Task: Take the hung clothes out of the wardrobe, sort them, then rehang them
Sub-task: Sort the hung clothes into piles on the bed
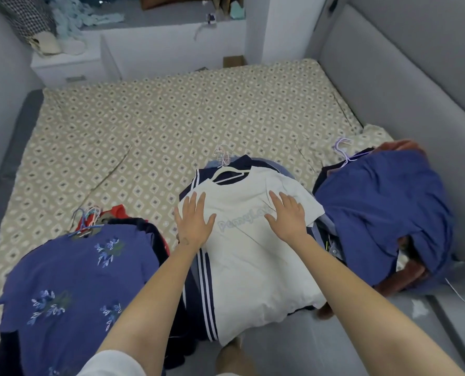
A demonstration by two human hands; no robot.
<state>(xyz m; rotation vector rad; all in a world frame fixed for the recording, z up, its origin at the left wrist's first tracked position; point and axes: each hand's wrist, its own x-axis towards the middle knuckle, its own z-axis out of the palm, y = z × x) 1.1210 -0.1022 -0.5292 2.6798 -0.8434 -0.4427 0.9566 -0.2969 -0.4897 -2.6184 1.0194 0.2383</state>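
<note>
Three piles of clothes on hangers lie along the near edge of the bed (150, 126). The middle pile is topped by a white T-shirt (253, 256) with pale lettering, on a white hanger (230, 170). My left hand (193, 221) and my right hand (287, 215) both rest flat on this shirt, fingers straight and spread. The left pile is topped by a blue top with embroidered flowers (71, 275). A plain blue shirt (383, 210) covers the right pile, with a reddish-brown garment (405, 278) under it.
The bed has a beige diamond-pattern sheet and a grey padded headboard (405, 77) on the right. A white bedside cabinet (68, 69) and a window ledge with blue fabric (90, 17) stand beyond the bed. Grey floor (334, 346) lies by my feet.
</note>
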